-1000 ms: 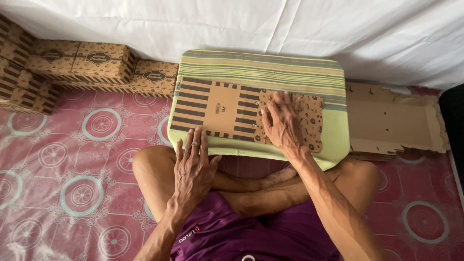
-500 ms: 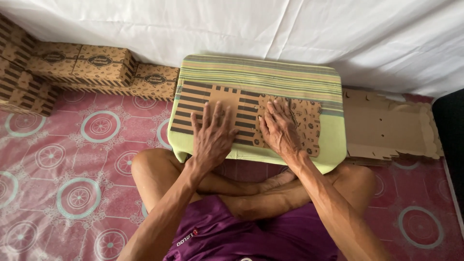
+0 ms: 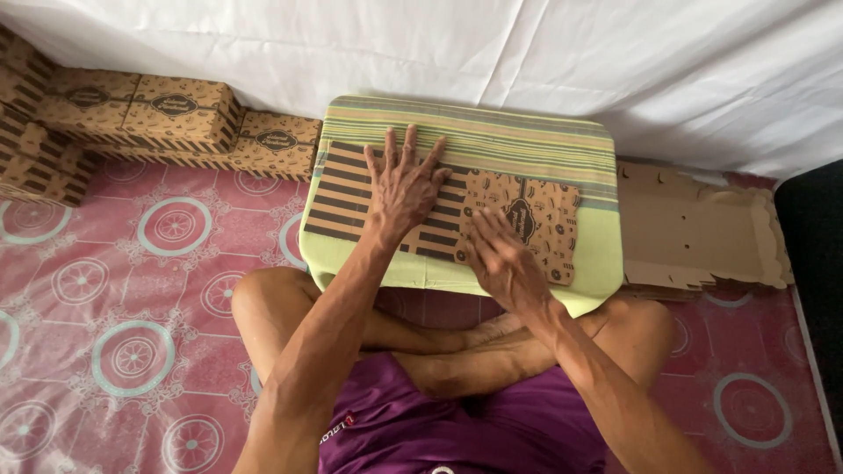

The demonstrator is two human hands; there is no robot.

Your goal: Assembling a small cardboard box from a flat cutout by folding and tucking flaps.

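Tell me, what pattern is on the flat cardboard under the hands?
Flat cardboard: brown with dark stripes and small motifs; head view.

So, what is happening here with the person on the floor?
A person sits cross-legged and presses a flat printed cardboard box blank on a green striped cushion. The left hand lies spread on the striped part; the right hand rests on the patterned part near the front edge. Finished boxes are stacked on the left, and plain flat blanks lie on the right.

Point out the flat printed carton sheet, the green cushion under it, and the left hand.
flat printed carton sheet [image 3: 344, 197], head view, striped left part.
green cushion [image 3: 492, 132], head view, striped top edge.
left hand [image 3: 402, 189], head view, back of hand.
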